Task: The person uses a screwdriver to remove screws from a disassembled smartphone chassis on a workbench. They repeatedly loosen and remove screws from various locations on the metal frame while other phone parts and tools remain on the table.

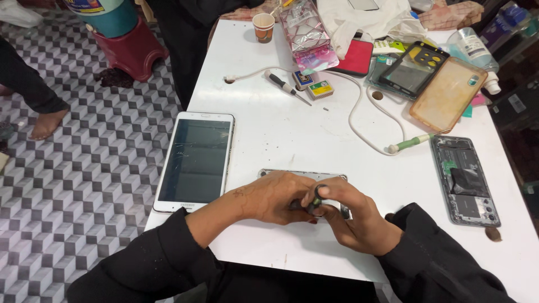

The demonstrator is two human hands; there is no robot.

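1. A smooth white table (281, 134) stands over a floor (84, 168) tiled in grey and white cubes.
2. Near its front edge lies a flat silver phone (303, 175), mostly hidden beneath both hands.
3. The left hand (275, 196) curls loosely over the phone, pressing it down.
4. The right hand (351, 216) pinches a small dark screwdriver (315, 199) upright, wrist bent inward.
5. A glossy white tablet (196, 160) lies just left; an opened phone (465, 179) sits well to the right.

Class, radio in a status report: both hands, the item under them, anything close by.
Left hand and right hand together on a small dark tool. Grey device flat beneath them. White tablet lies just left, apart.
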